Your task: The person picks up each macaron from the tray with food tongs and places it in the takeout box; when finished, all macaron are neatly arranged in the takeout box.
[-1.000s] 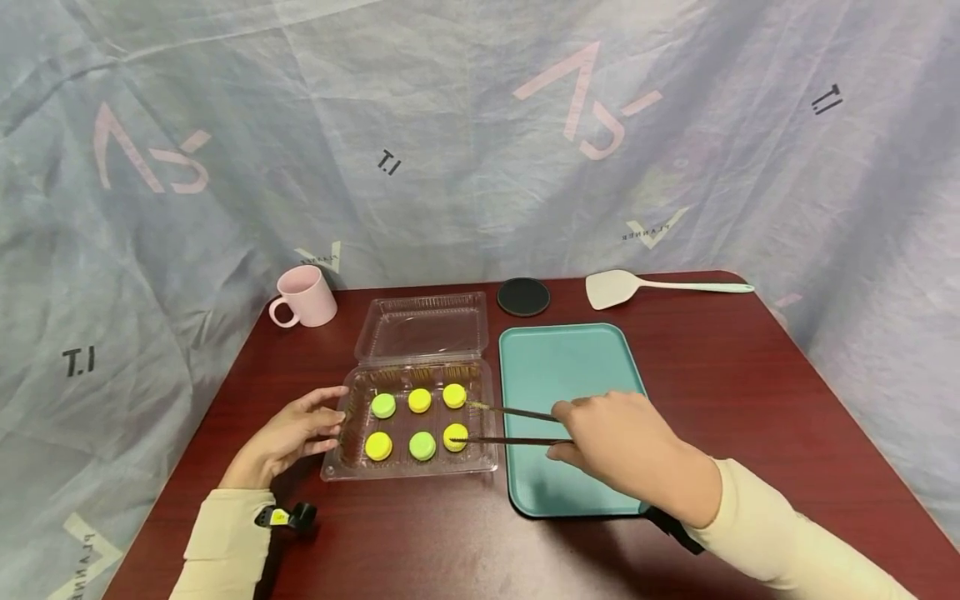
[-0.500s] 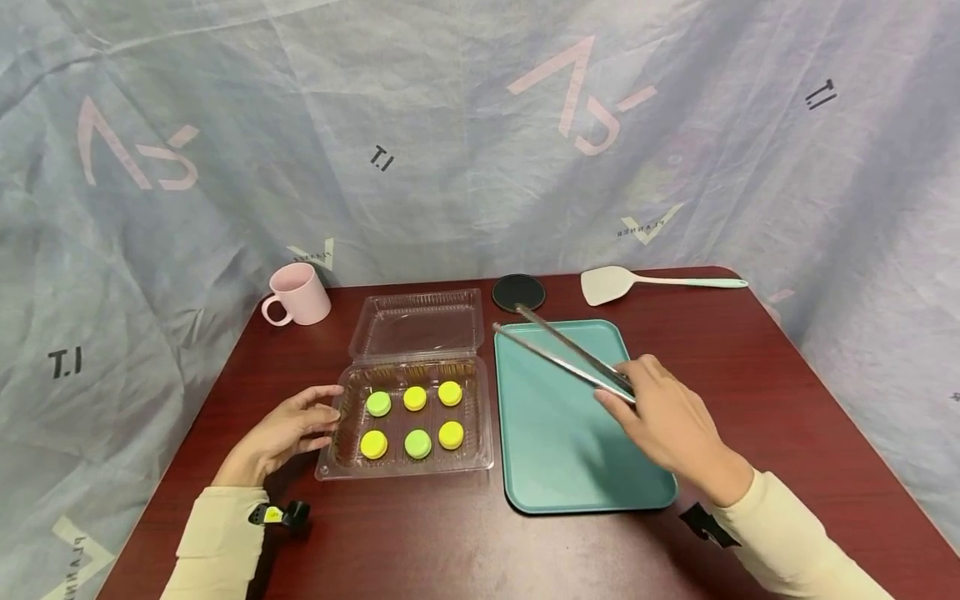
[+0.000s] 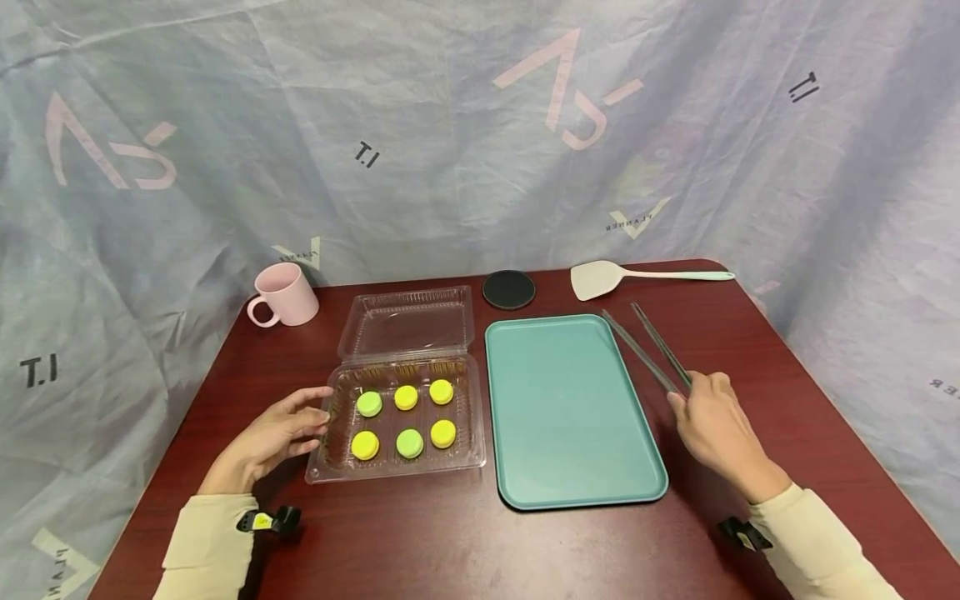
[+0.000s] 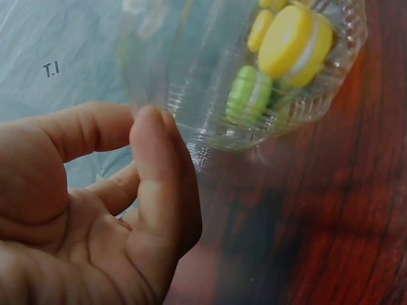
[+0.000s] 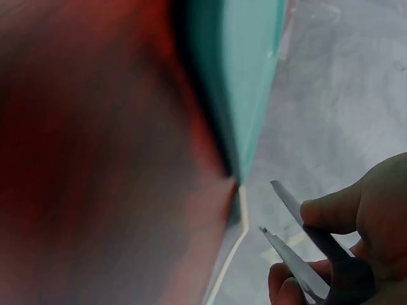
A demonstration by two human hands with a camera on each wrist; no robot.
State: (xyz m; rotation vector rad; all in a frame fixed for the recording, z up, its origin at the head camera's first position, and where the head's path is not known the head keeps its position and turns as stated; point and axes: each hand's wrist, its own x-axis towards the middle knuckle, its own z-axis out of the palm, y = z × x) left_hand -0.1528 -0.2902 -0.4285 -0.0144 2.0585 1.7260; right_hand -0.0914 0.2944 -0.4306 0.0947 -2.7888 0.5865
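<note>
My left hand is at the left edge of a clear plastic clamshell container, lid hinged back. Close up in the left wrist view, thumb and fingertip pinch the container's rim. Inside are two rows of macarons: a green macaron at the back left, a green macaron at the front middle, the others yellow, like this yellow macaron. Beyond the right edge of the teal tray, my right hand grips metal tongs. Their arms are spread, nothing between the tips, which point to the back.
A pink mug stands at the back left. Behind the tray lie a black round coaster and a white spatula with its handle to the right. A grey cloth hangs behind the dark red table.
My right hand has carried the tongs from over the container's right side, across the tray, to the right of it. The macarons keep their places; my left hand stays at the rim.
</note>
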